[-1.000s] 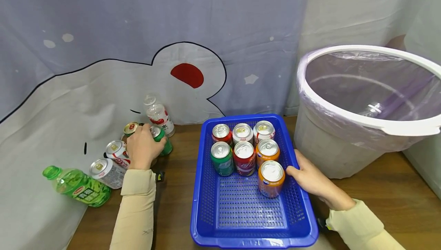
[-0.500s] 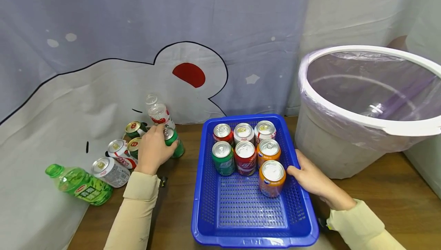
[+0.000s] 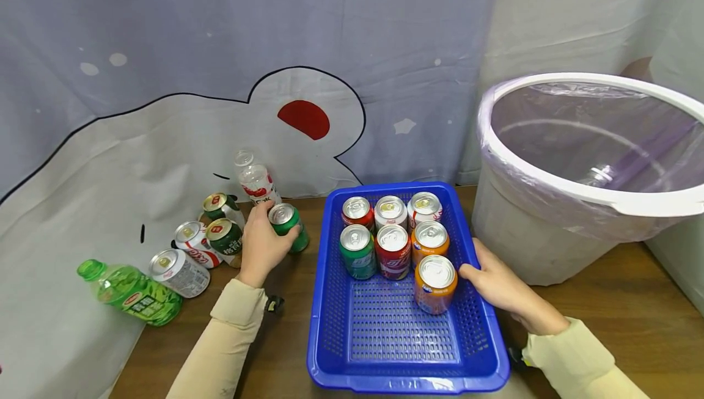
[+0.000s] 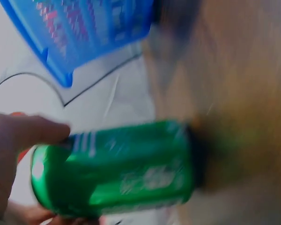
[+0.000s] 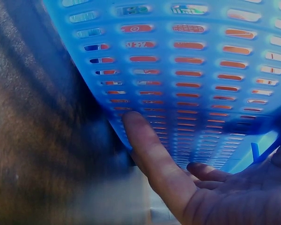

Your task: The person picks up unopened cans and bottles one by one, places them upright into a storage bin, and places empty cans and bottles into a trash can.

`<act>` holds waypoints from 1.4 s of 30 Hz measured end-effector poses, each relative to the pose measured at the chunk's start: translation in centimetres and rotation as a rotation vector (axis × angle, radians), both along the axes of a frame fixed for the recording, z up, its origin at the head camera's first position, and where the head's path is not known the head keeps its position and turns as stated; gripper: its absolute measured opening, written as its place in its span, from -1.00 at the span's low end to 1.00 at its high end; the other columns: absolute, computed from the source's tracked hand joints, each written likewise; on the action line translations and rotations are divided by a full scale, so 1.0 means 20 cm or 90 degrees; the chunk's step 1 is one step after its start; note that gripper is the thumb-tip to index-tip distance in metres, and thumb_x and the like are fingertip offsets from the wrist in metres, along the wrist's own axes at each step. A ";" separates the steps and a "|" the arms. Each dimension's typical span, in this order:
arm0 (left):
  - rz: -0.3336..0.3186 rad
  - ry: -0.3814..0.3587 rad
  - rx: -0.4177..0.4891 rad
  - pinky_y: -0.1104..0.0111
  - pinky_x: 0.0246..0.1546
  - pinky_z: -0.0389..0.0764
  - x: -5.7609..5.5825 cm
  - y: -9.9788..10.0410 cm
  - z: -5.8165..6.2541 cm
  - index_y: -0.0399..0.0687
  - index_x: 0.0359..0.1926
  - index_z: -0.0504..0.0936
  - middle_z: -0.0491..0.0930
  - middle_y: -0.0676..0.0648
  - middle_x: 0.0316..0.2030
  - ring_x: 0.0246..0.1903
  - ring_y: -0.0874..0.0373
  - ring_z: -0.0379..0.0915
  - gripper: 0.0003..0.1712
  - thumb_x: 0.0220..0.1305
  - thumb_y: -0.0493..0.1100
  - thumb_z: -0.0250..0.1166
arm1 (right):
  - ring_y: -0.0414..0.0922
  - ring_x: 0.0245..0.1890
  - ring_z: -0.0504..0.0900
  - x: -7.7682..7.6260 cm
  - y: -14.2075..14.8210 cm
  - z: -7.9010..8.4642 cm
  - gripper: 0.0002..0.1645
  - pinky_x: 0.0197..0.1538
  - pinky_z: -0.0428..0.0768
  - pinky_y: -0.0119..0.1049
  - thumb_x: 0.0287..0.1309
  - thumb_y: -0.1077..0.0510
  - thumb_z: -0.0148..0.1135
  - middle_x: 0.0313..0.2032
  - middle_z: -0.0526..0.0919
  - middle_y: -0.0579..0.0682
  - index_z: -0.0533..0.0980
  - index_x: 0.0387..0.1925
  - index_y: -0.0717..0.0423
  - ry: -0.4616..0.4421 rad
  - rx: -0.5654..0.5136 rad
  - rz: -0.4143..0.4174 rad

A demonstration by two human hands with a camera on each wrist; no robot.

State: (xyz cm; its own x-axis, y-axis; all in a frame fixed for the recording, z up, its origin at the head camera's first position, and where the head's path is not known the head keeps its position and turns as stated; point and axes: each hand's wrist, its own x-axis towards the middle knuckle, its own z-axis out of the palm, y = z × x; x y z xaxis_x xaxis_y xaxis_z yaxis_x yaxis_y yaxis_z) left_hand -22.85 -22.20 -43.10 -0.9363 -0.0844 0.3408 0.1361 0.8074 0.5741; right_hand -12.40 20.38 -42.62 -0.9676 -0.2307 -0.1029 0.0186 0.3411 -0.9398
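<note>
My left hand point(image 3: 264, 246) grips a green soda can point(image 3: 298, 237) near its top, left of the blue basket. In the left wrist view the can point(image 4: 126, 168) looks blurred, with the thumb and fingers around its upper end. On the basket's right side, my right hand point(image 3: 506, 289) holds the rim, thumb over the edge. Its fingers touch the perforated outer wall point(image 5: 187, 61) in the right wrist view. Inside the blue basket point(image 3: 315, 301) several cans stand upright, among them a green can point(image 3: 359, 263), a dark red can point(image 3: 393, 263) and an orange can point(image 3: 434, 297).
To the left, two dark green cans with gold tops point(image 3: 225, 237), a red-and-white can point(image 3: 197, 246), a silver can point(image 3: 184, 277) and a tipped green bottle point(image 3: 137, 298) lie close together. A clear bottle point(image 3: 255, 185) stands behind. A lined white bin point(image 3: 511, 222) is at right.
My left hand has moved right with the green can, away from the other cans. A dark green can with a gold top has come into view behind it. The right hand stays on the basket.
</note>
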 end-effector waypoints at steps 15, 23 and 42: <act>0.058 0.031 0.201 0.26 -0.09 0.55 -0.02 0.00 -0.12 -0.08 0.18 0.58 0.66 -0.15 0.04 -0.06 0.00 0.59 -0.21 -0.11 -0.07 0.69 | 0.11 -0.14 0.74 0.00 -0.01 -0.01 -0.40 -0.18 0.77 -0.02 0.31 0.38 -0.02 0.10 0.54 0.49 0.16 0.34 0.45 0.009 -0.002 0.004; 0.056 0.051 0.183 0.42 -0.23 0.55 -0.01 -0.03 -0.11 -0.02 0.10 0.65 0.73 -0.11 -0.07 -0.20 0.03 0.67 -0.24 -0.19 -0.02 0.74 | 0.11 -0.16 0.74 0.01 -0.01 -0.01 -0.40 -0.20 0.77 -0.01 0.31 0.38 -0.02 0.10 0.53 0.50 0.14 0.34 0.46 0.002 -0.007 0.004; -0.052 0.182 0.201 0.54 -0.35 0.46 0.18 0.02 0.14 -0.17 -0.02 0.61 0.65 -0.08 -0.15 -0.28 0.21 0.46 -0.26 -0.31 -0.12 0.72 | 0.09 -0.15 0.74 0.00 0.00 -0.01 -0.39 -0.20 0.77 -0.03 0.32 0.36 -0.03 0.11 0.54 0.49 0.14 0.36 0.43 -0.004 -0.008 0.002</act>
